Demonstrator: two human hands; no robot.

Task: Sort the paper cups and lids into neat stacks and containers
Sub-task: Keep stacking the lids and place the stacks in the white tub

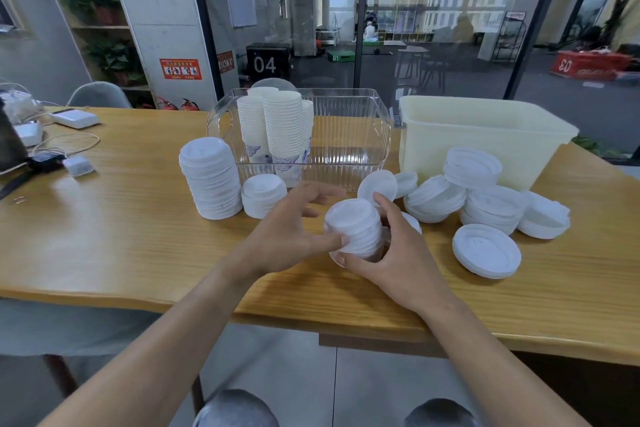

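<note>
A small stack of white lids (353, 225) is held just above the wooden table (138, 236), in front of me. My left hand (291, 232) pinches its left side with the thumb, the other fingers spread behind it. My right hand (388, 253) grips its right side and underside. A tall lid stack (209, 178) and a short lid stack (264, 194) stand to the left. Loose lids and short piles (485, 204) lie scattered to the right. Stacked paper cups (277, 125) stand in the clear ribbed bin (346, 149).
A cream plastic tub (485, 139) stands at the back right behind the scattered lids. Chargers, cables and a dark device (52, 149) lie at the table's far left. A grey chair (98, 95) is behind the table. A glass wall is behind everything.
</note>
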